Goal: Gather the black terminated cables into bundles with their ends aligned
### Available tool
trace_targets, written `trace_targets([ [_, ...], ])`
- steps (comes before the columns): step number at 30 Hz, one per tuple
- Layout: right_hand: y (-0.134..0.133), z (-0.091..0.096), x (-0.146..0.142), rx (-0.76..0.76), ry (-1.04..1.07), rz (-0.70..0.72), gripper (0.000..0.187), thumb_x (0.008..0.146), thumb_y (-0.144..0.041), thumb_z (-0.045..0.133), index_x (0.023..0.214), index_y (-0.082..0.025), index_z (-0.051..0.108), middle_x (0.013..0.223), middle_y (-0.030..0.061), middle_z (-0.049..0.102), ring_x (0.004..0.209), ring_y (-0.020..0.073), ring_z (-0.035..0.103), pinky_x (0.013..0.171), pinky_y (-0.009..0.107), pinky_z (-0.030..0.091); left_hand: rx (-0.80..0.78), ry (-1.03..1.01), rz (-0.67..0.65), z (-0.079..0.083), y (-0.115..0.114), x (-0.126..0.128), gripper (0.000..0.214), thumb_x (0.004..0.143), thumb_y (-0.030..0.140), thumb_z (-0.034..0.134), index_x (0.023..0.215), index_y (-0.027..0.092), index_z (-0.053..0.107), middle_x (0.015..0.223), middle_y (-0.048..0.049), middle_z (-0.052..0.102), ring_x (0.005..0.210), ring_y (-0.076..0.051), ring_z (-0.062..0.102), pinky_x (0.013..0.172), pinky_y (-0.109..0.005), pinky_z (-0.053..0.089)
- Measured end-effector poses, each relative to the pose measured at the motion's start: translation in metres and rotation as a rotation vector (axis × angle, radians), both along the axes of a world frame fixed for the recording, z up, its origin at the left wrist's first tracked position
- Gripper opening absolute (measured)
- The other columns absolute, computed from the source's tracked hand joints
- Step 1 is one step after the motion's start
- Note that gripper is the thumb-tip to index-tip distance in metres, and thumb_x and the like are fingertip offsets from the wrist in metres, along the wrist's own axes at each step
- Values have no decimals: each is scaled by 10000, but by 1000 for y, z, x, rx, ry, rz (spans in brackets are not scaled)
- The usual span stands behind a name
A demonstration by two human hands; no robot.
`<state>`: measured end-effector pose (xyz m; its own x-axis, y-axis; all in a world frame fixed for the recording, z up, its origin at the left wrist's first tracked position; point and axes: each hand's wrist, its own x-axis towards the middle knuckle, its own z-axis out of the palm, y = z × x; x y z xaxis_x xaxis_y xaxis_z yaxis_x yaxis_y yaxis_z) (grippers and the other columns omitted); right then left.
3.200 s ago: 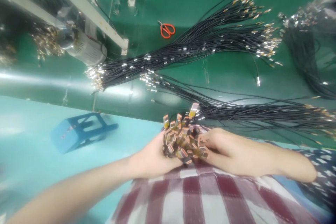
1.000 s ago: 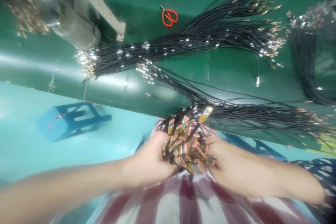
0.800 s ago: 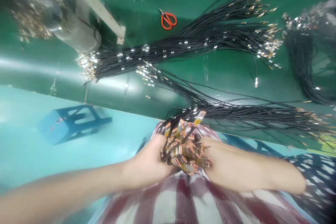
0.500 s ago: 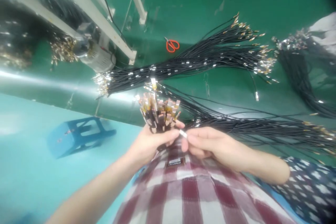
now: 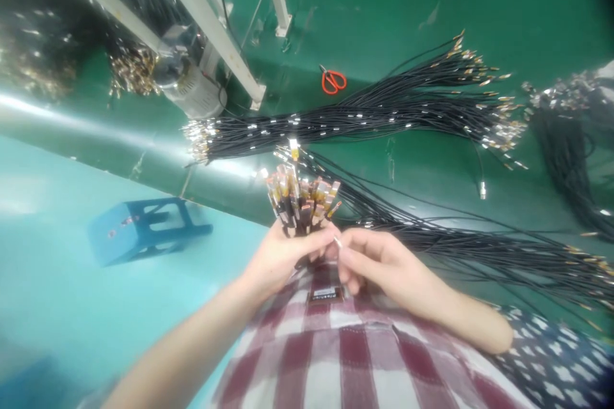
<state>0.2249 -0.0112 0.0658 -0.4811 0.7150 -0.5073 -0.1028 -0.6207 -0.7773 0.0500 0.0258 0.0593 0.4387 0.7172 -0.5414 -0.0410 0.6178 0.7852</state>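
My left hand point(image 5: 283, 255) is wrapped round a bunch of black cables point(image 5: 302, 204) whose metal-tipped ends fan upward out of the fist. Its thumb and fingertips meet a small white piece point(image 5: 338, 241) on the right side of the bunch. Pinching that same piece from the other side is my right hand point(image 5: 371, 259), thumb against forefinger. Most of the white piece is covered by fingertips, so its kind does not show. Both hands are held close in front of a checked apron point(image 5: 336, 358).
Long bundles of black cables point(image 5: 345, 124) lie across the green surface, more cables point(image 5: 470, 236) at right. Red-handled scissors point(image 5: 333, 81) rest behind them. White metal legs point(image 5: 211, 25) and a grey motor point(image 5: 196, 92) stand at upper left. A blue stool point(image 5: 139, 230) is at left.
The view has shifted, so the surroundings sit further right. Between the fingertips the white piece has turned and shows less. Both hands keep their holds.
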Motion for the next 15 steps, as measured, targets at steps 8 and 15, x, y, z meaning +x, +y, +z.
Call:
trace_targets([
  [8, -1, 19, 16, 731, -639, 339, 265, 975, -229, 385, 876, -159, 620, 747, 26, 632, 618, 115, 546, 608, 243, 378, -22, 97, -203, 5, -2, -7, 279, 784, 365, 661, 620, 144, 612, 557, -14, 567, 579, -133, 519, 623, -266, 405],
  [15, 1, 29, 23, 658, -551, 447, 149, 907, -218, 526, 845, -181, 657, 735, 13, 673, 586, 115, 579, 570, 229, 382, -30, 123, -408, 14, -4, -3, 191, 766, 305, 664, 632, 170, 645, 580, -23, 608, 614, -163, 573, 634, -285, 485],
])
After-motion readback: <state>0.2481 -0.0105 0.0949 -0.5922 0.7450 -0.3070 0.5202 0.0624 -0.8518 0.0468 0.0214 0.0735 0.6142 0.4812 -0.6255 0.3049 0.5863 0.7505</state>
